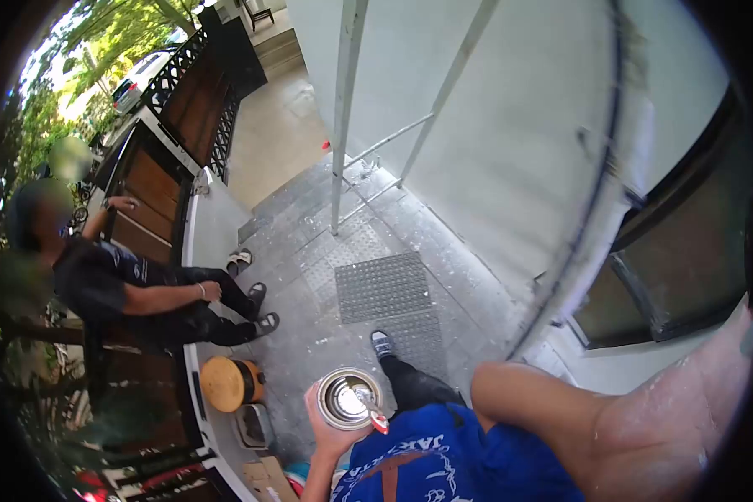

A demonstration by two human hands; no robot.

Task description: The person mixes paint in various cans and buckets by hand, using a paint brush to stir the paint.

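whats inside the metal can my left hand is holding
Inside the can in your left hand, shiny inner wall and a bright whitish patch show; whether that is paint or glare is unclear. A red-ended object slants across the rim, hiding what lies beneath it.

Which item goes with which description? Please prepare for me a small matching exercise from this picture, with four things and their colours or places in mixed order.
Things
1. metal can
2. camera wearer's shirt
3. other person's trousers
4. pole frame

Descriptions
A. black
B. standing in front of the pale wall
C. held in the wearer's left hand
D. blue, with white lettering

Right pairs: 1-C, 2-D, 3-A, 4-B
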